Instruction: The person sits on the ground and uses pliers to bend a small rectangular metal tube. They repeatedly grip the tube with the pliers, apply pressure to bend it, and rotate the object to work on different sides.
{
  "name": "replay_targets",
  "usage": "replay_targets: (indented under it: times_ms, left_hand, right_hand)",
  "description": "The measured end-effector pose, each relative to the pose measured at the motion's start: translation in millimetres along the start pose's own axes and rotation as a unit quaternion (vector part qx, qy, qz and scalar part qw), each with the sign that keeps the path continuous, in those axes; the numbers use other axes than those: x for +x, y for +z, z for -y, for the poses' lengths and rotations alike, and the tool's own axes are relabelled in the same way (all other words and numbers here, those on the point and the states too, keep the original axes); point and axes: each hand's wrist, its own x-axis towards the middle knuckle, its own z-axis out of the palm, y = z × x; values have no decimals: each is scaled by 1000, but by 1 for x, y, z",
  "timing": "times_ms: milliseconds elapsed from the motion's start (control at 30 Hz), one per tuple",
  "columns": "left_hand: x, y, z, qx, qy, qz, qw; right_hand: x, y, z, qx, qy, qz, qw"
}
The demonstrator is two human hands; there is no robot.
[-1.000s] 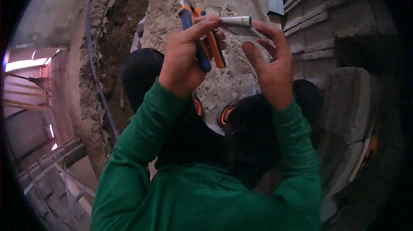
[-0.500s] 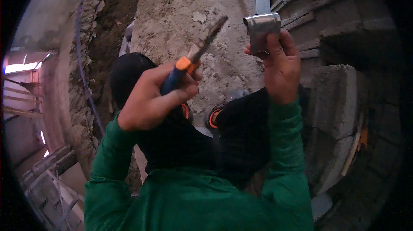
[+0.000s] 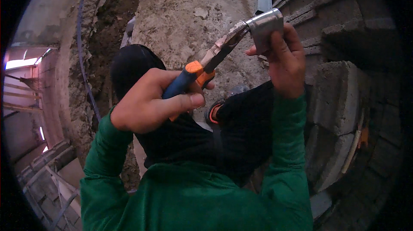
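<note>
Grey concrete made up the floor (image 3: pixel 180 24) toward twelve o'clock, and stacked blocks (image 3: pixel 331 97) stood at three. The pliers (image 3: pixel 211 61), blue and orange at the handles, lay near the middle of the view, their nose pointing between one and two o'clock. At nine, the left hand (image 3: pixel 144 100) was wrapped round those handles; at two, the right hand (image 3: pixel 287 61) pinched the shiny metal piece (image 3: pixel 266 29) between thumb and fingers. That piece sat at one o'clock, its rolled edge (image 3: pixel 264 17) uppermost. The plier tips met the near end of the roll, or almost did; whether they had bitten could not be told. In my judgement, working well here called for a firm pinch low on the sheet, fingers clear of the nose, tips squared to the roll, and gentle, even pressure, since thin metal would probably dent or slip under a crooked bite.
</note>
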Motion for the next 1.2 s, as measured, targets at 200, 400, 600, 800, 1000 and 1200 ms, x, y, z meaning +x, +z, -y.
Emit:
replay_targets:
  times_ms: [200,400,600,800,1000,1200]
  left_hand:
    - [3,-8,-9,204,66,9,977]
    - [0,8,8,328,204,-145,911]
    - [6,6,7,257,202,-82,942]
    - [9,9,8,164,122,-41,978]
    - [16,10,8,213,123,-57,968]
    - [20,11,16,98,77,-62,990]
  right_hand:
    - [-4,-8,15,-134,17,16,991]
    - [-1,-5,19,-105,24,20,994]
    - [-8,-22,26,-115,19,36,993]
    - [-4,-18,26,-104,16,36,994]
    - [-3,-15,22,-92,57,-15,994]
    - [4,-7,7,-38,80,-58,994]
